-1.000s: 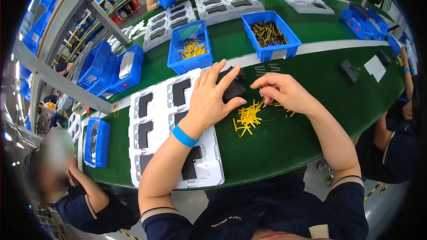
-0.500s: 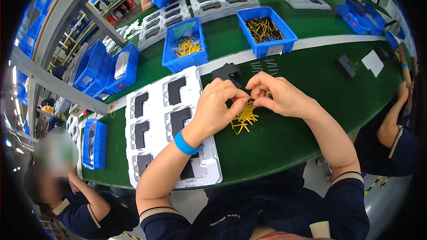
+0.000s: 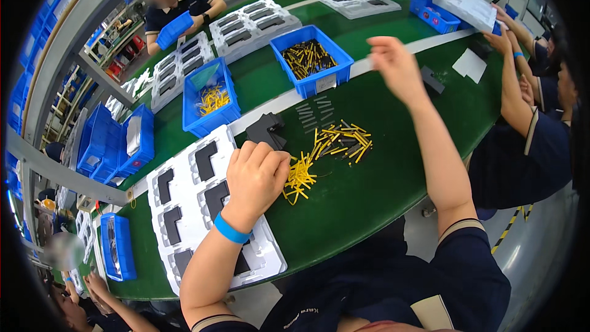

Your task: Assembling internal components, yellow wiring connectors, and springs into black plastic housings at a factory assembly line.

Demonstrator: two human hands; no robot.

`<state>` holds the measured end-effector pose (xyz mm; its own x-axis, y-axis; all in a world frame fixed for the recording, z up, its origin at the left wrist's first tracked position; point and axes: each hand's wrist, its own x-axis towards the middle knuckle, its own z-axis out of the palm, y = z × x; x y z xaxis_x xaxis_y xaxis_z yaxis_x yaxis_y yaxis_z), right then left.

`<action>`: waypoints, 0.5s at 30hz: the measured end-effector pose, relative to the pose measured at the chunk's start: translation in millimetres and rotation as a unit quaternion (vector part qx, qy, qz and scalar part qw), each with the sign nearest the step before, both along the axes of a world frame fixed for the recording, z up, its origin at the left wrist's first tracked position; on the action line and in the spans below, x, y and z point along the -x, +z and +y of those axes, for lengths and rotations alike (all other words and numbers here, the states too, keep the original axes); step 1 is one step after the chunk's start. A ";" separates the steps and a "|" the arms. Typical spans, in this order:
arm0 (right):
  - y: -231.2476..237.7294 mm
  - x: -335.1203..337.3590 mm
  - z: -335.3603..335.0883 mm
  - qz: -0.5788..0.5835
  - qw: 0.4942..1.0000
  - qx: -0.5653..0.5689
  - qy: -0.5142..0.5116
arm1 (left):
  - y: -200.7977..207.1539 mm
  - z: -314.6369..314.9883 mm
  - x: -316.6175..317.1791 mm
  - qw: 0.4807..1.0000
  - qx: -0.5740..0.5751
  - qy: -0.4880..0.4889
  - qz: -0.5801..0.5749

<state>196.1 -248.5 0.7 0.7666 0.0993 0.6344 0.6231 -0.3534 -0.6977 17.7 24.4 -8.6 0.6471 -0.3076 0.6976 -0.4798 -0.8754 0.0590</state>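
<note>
My left hand [image 3: 258, 172] is closed, knuckles up, at the right edge of a white moulded tray [image 3: 270, 249]. Its fingertips meet beside a pile of thin yellow strips [image 3: 299, 179], and whatever they hold is hidden. Farther right, my right hand [image 3: 396, 71] is raised over the green table, its fingers loosely bent and apart, with nothing visible in them. Between the hands lies a loose heap of black-and-yellow pieces [image 3: 347, 141]. Dark L-shaped parts [image 3: 207, 161] sit in the tray's pockets. More black parts [image 3: 265, 130] are stacked just beyond my left hand.
Beyond my hands stand a blue bin [image 3: 292, 87] of black-and-yellow pieces and a blue bin [image 3: 212, 124] of yellow strips. Short grey strips [image 3: 314, 114] lie in rows. A black block [image 3: 432, 80] and white paper [image 3: 469, 65] are at right. Co-workers sit around the table.
My hands have parted: the right one has moved up and right, away from the left. The black-and-yellow heap now shows between them. My view has shifted, and the tray appears farther left.
</note>
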 end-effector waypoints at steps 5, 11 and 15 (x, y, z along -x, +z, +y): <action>-50.3 -55.4 -164.9 0.056 0.975 0.060 -0.205 | 2.6 -7.6 -0.5 1.000 -0.004 -0.023 -0.009; -56.5 -33.5 -163.8 0.266 0.958 -0.106 0.014 | 0.8 -6.1 1.3 0.998 -0.016 -0.055 -0.006; -50.2 0.7 -145.1 0.289 0.953 -0.079 0.054 | 9.6 -8.4 5.3 0.995 -0.043 -0.085 -0.004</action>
